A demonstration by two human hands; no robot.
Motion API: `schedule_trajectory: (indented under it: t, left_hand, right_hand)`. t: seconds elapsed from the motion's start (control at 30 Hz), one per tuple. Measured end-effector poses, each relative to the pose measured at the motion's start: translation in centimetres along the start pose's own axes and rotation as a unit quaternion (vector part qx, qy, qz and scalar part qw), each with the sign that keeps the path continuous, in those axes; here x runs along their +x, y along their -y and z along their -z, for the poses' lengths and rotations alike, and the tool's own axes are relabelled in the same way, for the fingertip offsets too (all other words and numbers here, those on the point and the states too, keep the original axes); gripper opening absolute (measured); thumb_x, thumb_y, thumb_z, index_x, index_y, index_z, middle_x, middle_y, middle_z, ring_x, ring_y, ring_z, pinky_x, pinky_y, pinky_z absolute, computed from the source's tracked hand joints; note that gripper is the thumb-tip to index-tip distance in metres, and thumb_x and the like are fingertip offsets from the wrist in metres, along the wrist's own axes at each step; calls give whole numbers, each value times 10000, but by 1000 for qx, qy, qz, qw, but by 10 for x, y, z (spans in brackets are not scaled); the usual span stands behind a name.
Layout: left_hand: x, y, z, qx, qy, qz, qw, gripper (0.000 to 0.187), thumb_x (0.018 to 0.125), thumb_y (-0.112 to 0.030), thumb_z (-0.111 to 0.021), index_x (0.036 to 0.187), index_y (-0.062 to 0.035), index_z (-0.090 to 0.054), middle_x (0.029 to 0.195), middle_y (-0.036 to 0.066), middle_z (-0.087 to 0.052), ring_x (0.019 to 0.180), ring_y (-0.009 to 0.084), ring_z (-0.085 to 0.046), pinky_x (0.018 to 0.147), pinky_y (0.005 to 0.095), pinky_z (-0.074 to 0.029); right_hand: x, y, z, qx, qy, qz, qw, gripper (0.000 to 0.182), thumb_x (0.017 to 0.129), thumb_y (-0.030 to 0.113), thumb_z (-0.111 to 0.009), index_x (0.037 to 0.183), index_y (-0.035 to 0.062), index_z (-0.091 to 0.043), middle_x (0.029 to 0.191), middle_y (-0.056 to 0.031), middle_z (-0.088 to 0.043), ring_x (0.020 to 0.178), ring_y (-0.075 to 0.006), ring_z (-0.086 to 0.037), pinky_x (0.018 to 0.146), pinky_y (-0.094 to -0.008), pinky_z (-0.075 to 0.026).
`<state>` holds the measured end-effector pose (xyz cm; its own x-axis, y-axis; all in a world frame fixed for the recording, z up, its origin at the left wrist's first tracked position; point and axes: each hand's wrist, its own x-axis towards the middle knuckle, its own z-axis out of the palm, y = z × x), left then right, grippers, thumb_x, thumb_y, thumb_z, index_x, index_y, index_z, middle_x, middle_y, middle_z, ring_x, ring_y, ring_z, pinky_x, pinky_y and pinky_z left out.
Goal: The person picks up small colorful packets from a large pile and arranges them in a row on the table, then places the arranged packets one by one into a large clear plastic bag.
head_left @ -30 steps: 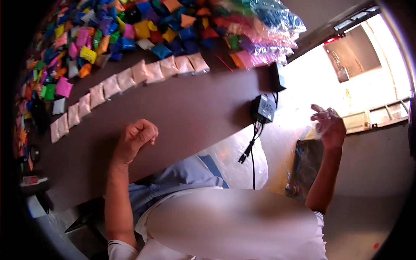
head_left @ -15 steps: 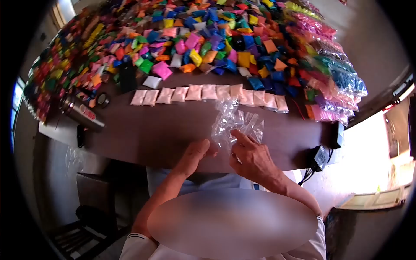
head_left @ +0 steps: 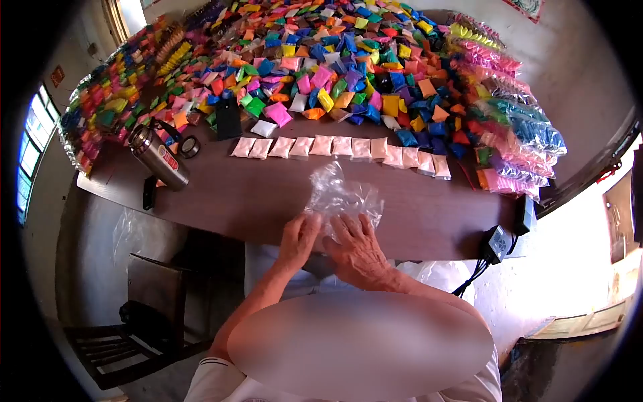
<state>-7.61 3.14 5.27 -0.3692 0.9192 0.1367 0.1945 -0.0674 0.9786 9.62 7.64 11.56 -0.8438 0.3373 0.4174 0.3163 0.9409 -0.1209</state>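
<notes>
My left hand (head_left: pixel 299 239) and my right hand (head_left: pixel 357 249) rest side by side on the near part of the brown table (head_left: pixel 228 194). Both pinch the lower edge of a bunch of clear empty plastic bags (head_left: pixel 338 197), which stands crumpled just beyond my fingers. A row of pale pink powder packets (head_left: pixel 341 147) lies across the table a little farther out.
Behind the row, a big heap of coloured packets (head_left: pixel 321 67) covers the table's far half. A steel flask (head_left: pixel 159 157) lies at the left near a black box (head_left: pixel 229 119) and a tape roll (head_left: pixel 189 146). Black adapters with cables (head_left: pixel 499 242) sit at the right edge.
My right hand brought the clear bags from the far right to the table. My left hand has opened and joined it on the bags. The view swung back to the table.
</notes>
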Motion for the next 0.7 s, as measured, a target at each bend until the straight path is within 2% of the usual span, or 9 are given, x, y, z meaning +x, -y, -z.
schedule_trajectory:
  t: [0.07, 0.23, 0.33, 0.4, 0.43, 0.5, 0.53, 0.6, 0.7]
  left_hand:
    - [-2, 7, 10, -4, -40, -8, 999, 387, 969, -362, -509, 840, -17, -626, 753, 6, -588, 714, 99, -517, 659, 266, -427]
    - [-13, 2, 52, -112, -167, 17, 979, 432, 974, -376, -491, 791, -6, -618, 735, 32, -612, 699, 110, -556, 682, 271, -448]
    - [-23, 11, 59, -134, -167, 58, 975, 441, 977, -380, -488, 791, 0, -612, 736, 36, -614, 710, 113, -568, 695, 272, -461]
    - [-31, 6, 53, -105, -155, 53, 981, 443, 973, -386, -499, 795, 5, -607, 762, 44, -619, 742, 112, -576, 703, 278, -470]
    - [-33, 0, 47, -119, -143, 42, 982, 439, 969, -388, -510, 797, 5, -607, 778, 47, -623, 752, 111, -577, 704, 274, -469]
    - [-37, -13, 39, -163, -121, 42, 978, 411, 948, -408, -540, 787, -34, -590, 839, 52, -621, 821, 137, -586, 756, 281, -470]
    - [-38, -11, 39, -162, -121, 40, 978, 411, 948, -408, -540, 787, -34, -590, 839, 52, -621, 821, 137, -586, 756, 281, -470]
    - [-39, -8, 41, -133, -93, 13, 987, 381, 943, -376, -563, 832, -16, -621, 834, 45, -624, 820, 136, -588, 781, 285, -477]
    - [-45, -13, 40, -110, -91, 12, 990, 335, 933, -327, -591, 888, 1, -642, 834, 42, -628, 825, 131, -591, 793, 300, -493]
  right_hand:
    - [-5, 10, 3, 2, -11, -89, 996, 295, 768, 178, -690, 1006, 18, -624, 1227, -231, -493, 1203, -388, -448, 1004, -511, -344]
    - [-30, -21, 19, 57, 66, -151, 985, 387, 821, 275, -679, 1109, 28, -603, 1181, -189, -530, 1165, -367, -484, 980, -479, -379]
    - [-30, -31, 26, 85, 142, -150, 975, 460, 851, 359, -661, 1159, 26, -582, 1169, -168, -575, 1080, -361, -559, 927, -440, -438]
    - [-25, -27, 30, 223, 47, -256, 939, 476, 877, 400, -634, 1146, 12, -582, 1177, -217, -589, 1037, -362, -597, 898, -439, -462]
    - [-20, -23, 31, 224, 47, -256, 939, 476, 877, 400, -634, 1146, 12, -582, 1177, -217, -589, 1037, -362, -597, 898, -439, -462]
    - [-11, -13, 32, 232, -33, -353, 906, 536, 872, 445, -637, 1155, -4, -564, 1121, -234, -622, 969, -330, -640, 830, -404, -501]
    - [-13, -19, 20, 232, -35, -352, 906, 536, 872, 445, -637, 1155, -4, -564, 1121, -234, -622, 969, -330, -640, 830, -404, -501]
    - [-9, -27, -3, 326, -69, -339, 880, 545, 823, 451, -662, 1104, -5, -561, 814, -191, -656, 743, -378, -652, 697, -424, -503]
    - [-2, -23, 19, 341, 12, -310, 888, 486, 810, 412, -675, 1025, -15, -587, 808, -200, -655, 774, -358, -661, 699, -424, -502]
